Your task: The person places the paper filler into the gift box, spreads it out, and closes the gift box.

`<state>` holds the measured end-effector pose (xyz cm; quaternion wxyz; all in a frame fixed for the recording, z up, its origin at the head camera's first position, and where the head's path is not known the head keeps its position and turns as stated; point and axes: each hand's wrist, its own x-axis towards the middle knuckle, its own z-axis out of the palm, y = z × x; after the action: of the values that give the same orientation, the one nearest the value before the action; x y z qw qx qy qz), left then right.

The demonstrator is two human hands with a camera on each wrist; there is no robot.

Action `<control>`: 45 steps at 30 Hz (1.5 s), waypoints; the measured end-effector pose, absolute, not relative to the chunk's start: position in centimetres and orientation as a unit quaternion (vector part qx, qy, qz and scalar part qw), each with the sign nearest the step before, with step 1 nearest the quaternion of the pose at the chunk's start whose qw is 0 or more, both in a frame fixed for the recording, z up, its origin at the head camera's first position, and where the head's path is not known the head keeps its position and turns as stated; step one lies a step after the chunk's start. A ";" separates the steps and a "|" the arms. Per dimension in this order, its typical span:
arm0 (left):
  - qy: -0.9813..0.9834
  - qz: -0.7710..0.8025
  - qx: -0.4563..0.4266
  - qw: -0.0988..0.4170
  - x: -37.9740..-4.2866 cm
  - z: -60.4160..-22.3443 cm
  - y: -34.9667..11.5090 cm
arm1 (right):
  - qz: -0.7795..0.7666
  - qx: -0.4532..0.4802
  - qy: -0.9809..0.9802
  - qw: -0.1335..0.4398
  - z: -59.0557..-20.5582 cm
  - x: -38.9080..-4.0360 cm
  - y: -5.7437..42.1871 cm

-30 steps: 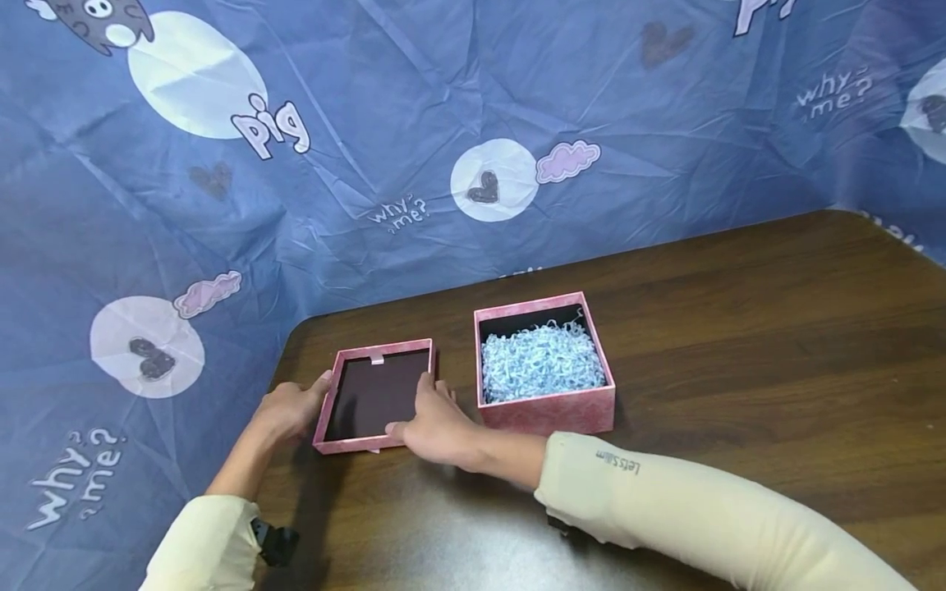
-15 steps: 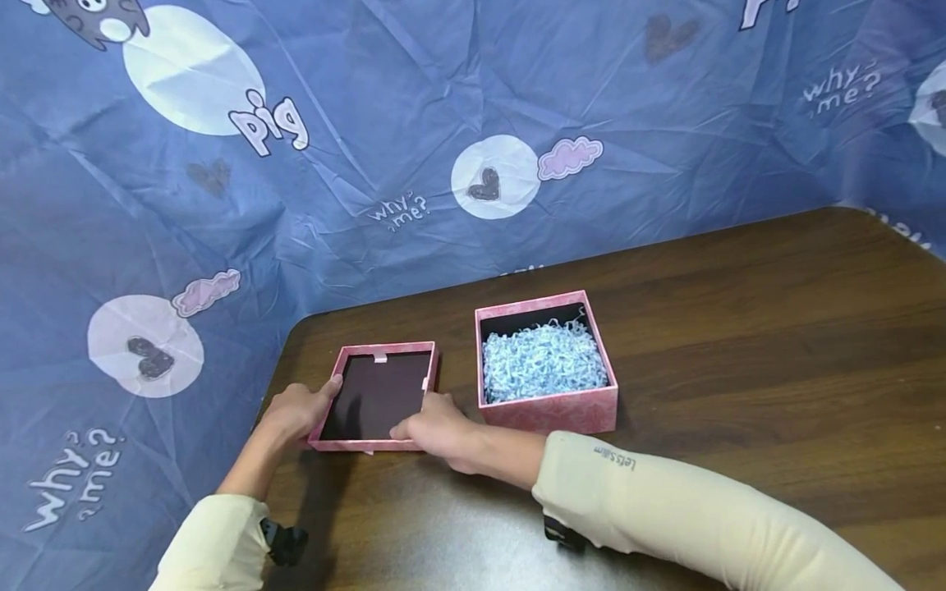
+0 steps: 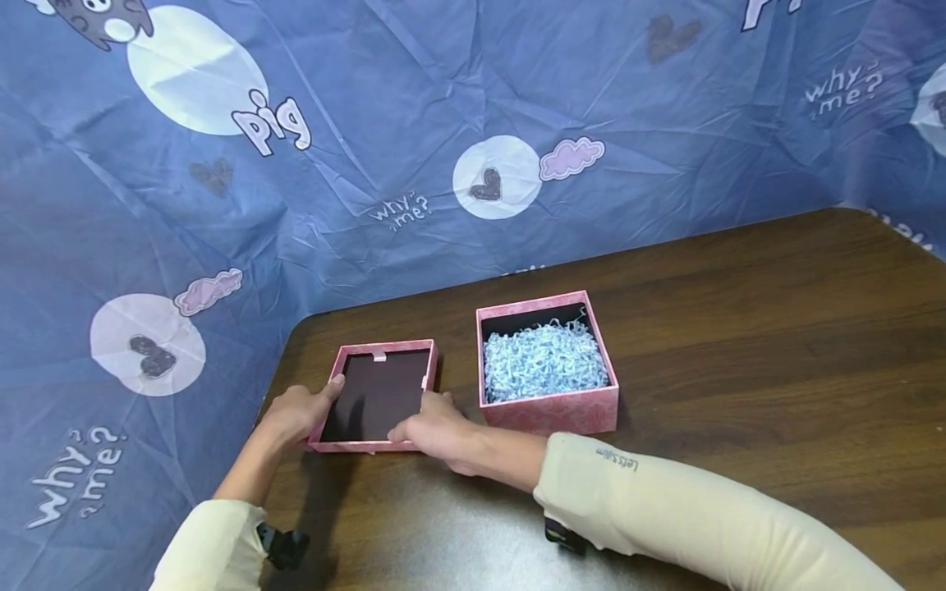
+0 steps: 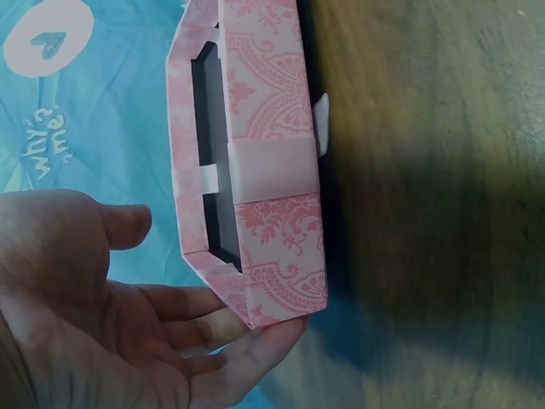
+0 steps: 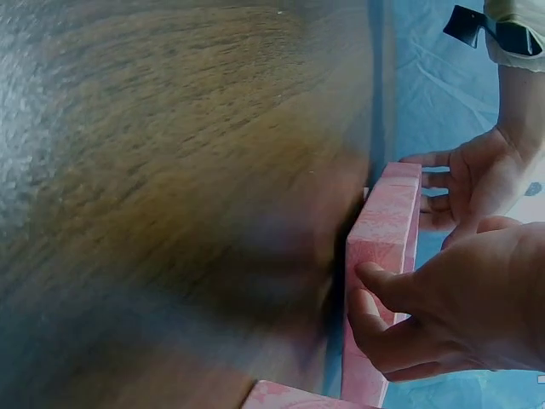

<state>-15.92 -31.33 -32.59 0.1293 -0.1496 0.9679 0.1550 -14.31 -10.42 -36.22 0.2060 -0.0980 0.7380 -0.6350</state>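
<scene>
A shallow pink box lid (image 3: 380,398) lies on the table, dark hollow side up, with white tabs inside. My left hand (image 3: 296,410) is at its left side, fingers extended against the outer corner. In the left wrist view the left thumb (image 4: 128,226) stands apart from the wall. My right hand (image 3: 439,431) grips the near right corner, thumb over the rim and bent fingers (image 5: 370,328) on the outer wall. To the right stands a deeper pink box (image 3: 550,410), uncovered and filled with light blue shredded paper (image 3: 543,361).
The brown wooden table (image 3: 739,345) extends right of the box and toward me. A blue printed cloth (image 3: 384,107) hangs behind and left of the table.
The lid has shifted slightly. My left thumb has moved right over its rim, and my right fingers have drawn nearer along the right wall. The filled box has not moved.
</scene>
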 end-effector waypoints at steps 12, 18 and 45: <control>0.967 0.171 -0.142 0.124 -15.4 -31.0 -31.4 | -0.646 -0.131 0.725 0.199 -34.8 -14.1 -10.3; 0.970 0.169 -0.130 0.118 -15.3 -29.9 -31.3 | -0.654 -0.137 0.719 0.192 -33.5 -13.8 -10.0; 0.982 0.152 -0.087 0.068 -14.9 -25.5 -28.5 | -0.639 -0.117 0.735 0.194 -28.4 -14.3 -5.8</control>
<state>-14.91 -28.48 -25.46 0.0679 -0.0866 0.9823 0.1518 -14.29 -5.83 -28.36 0.1942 -0.1170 0.7354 -0.6386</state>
